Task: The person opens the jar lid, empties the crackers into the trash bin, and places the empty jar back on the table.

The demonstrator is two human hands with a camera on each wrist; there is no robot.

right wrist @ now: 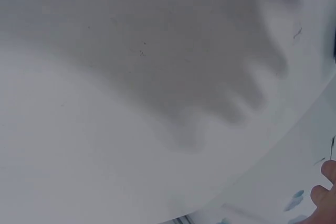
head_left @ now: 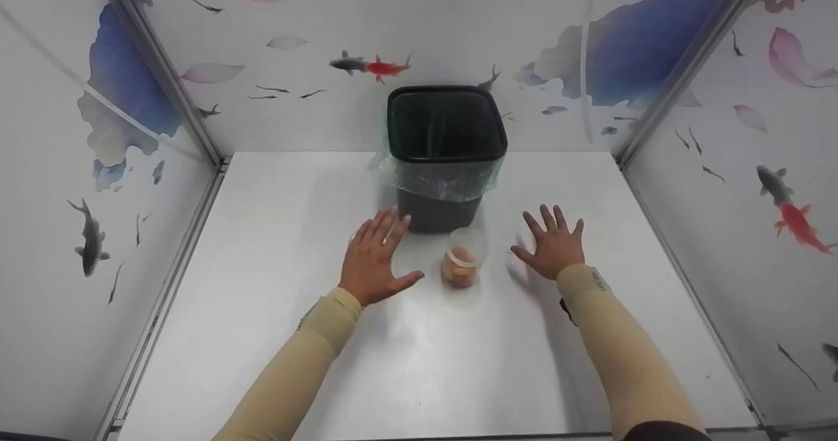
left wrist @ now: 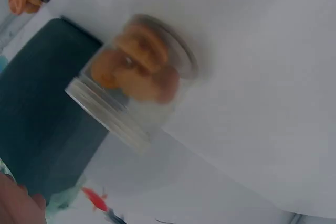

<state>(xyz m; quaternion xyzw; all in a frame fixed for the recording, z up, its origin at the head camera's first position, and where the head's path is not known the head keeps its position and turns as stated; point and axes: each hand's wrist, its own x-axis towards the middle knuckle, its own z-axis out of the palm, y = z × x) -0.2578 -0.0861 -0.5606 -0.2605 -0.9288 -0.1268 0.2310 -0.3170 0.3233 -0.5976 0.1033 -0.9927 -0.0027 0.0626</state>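
Note:
A clear jar (head_left: 461, 269) with orange-brown pieces inside stands on the white table between the two hands. In the left wrist view the same jar (left wrist: 139, 69) looks tilted and shows its ridged rim and the rounded pieces. My left hand (head_left: 374, 258) is spread left of the jar, apart from it, fingers straight and thumb out toward it. To the jar's right, my right hand (head_left: 553, 248) is spread with nothing in it. A hand-shaped shadow falls on the table in the right wrist view, where only fingertips (right wrist: 328, 171) show at the edge.
Just behind the jar stands a dark bin (head_left: 435, 209) with a black rim and a translucent liner. White panels (head_left: 275, 120) printed with fish and petals enclose the table (head_left: 419, 375) at the back and both sides. Metal strips run along the panel corners.

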